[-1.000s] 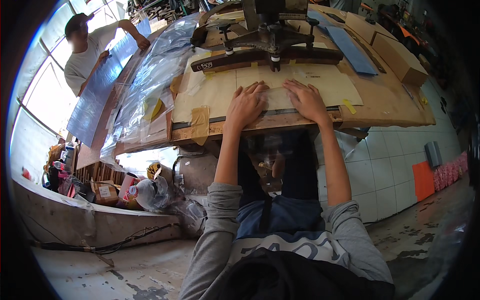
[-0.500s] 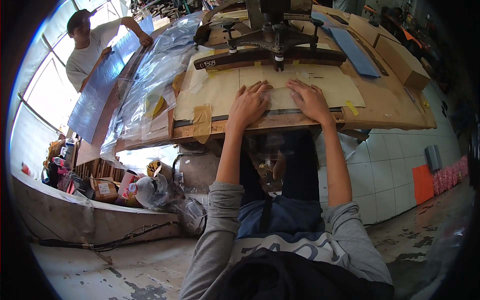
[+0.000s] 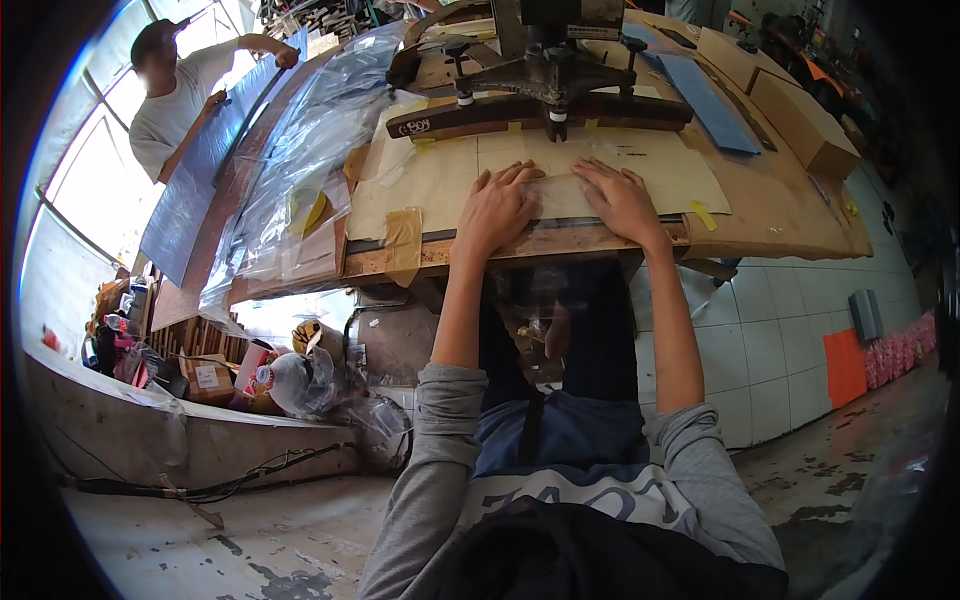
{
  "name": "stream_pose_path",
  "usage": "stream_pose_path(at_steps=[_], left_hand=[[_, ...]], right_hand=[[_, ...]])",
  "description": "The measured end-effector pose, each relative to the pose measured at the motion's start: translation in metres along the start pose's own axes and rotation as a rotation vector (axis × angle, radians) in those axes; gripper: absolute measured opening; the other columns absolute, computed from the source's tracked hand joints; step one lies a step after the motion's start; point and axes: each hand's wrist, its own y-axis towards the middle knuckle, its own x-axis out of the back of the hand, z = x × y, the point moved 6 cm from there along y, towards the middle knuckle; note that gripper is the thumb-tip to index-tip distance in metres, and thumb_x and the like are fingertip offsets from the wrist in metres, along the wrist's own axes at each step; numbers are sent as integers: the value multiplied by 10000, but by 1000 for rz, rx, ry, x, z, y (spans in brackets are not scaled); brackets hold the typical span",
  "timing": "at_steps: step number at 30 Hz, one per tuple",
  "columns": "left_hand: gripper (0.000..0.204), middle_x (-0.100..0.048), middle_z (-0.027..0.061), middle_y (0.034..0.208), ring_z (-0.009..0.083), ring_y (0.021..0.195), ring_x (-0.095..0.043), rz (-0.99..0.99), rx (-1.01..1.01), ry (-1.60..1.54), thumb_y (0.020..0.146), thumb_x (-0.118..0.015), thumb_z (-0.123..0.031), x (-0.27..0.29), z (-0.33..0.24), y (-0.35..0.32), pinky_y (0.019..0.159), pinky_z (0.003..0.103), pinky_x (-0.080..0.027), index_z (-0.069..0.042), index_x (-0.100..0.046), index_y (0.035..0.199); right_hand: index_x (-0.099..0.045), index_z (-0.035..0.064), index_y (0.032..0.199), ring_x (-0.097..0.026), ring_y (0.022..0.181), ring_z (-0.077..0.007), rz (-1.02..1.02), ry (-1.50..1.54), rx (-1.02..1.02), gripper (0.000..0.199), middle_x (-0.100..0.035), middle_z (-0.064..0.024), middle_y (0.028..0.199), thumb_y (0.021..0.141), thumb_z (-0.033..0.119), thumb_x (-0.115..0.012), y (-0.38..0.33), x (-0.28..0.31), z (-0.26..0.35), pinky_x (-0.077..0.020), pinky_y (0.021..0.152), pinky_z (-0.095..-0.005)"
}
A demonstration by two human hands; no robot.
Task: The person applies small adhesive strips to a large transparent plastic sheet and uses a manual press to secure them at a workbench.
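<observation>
My left hand (image 3: 498, 208) lies flat, palm down, on a clear plastic piece (image 3: 558, 198) at the near edge of a cream-coloured sheet (image 3: 405, 182). On the same plastic, a little to the right, rests my right hand (image 3: 620, 204), its fingers stretched out. A gap separates the two hands, and neither grips anything. Just beyond my fingertips stands a dark press head (image 3: 557, 85) with a short white-banded tip pointing down. Behind that tip a long dark bar (image 3: 460, 120) spans the sheet. Brownish tape (image 3: 404, 245) hangs over the table's front edge, left of my hands.
Crumpled clear film (image 3: 335, 115) covers the table's left side. Beyond it a co-worker (image 3: 185, 95) holds a shiny blue sheet (image 3: 180, 225). To the right lie a blue strip (image 3: 705, 100) and a cardboard box (image 3: 808, 122). A large clear bottle (image 3: 300, 385) stands low at left.
At the left, the co-worker's blue sheet has shifted slightly, and a dark edge now shows along it. My hands, the plastic piece and the press head have stayed in place.
</observation>
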Motion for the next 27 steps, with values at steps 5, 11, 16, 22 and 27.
stream_pose_path(at_steps=[5, 11, 16, 22, 27], left_hand=[[354, -479, 83, 1280, 254, 1175, -446, -41, -13, -11, 884, -380, -269, 0, 0, 0, 1033, 468, -255, -120, -506, 1180], [330, -501, 102, 1252, 261, 1150, -470, -76, -29, -17, 875, -397, -244, 2, -1, -1, 1025, 479, -267, -117, -514, 1156], [323, -500, 104, 1254, 260, 1153, -467, -86, -42, -10, 877, -401, -246, 0, -1, 0, 1023, 481, -267, -116, -516, 1150], [323, -502, 103, 1252, 262, 1145, -474, -97, -48, -16, 875, -400, -249, 1, 0, 0, 1017, 485, -272, -116, -520, 1144], [318, -513, 103, 1236, 270, 1120, -491, -120, -58, -32, 869, -409, -253, 0, 3, 0, 1010, 477, -283, -118, -529, 1131]], right_hand=[[-528, 120, 1203, -379, 1251, -192, -6, 0, 11, 349, -472, -41, 1302, 892, 250, -437, 0, -1, -1, -231, 1033, -443], [-531, 122, 1199, -389, 1244, -196, -14, 2, 17, 348, -481, -41, 1293, 889, 255, -445, 1, -2, -2, -242, 1025, -447], [-533, 123, 1195, -391, 1243, -195, -17, -9, 13, 344, -485, -38, 1290, 887, 253, -454, 0, -1, -2, -249, 1020, -447], [-536, 126, 1191, -399, 1236, -193, -33, -1, 28, 338, -488, -36, 1285, 884, 245, -461, 0, -1, -2, -258, 1016, -446], [-537, 125, 1187, -408, 1230, -196, -33, 3, 18, 333, -497, -38, 1276, 891, 250, -450, 2, -1, -1, -260, 1017, -444]])
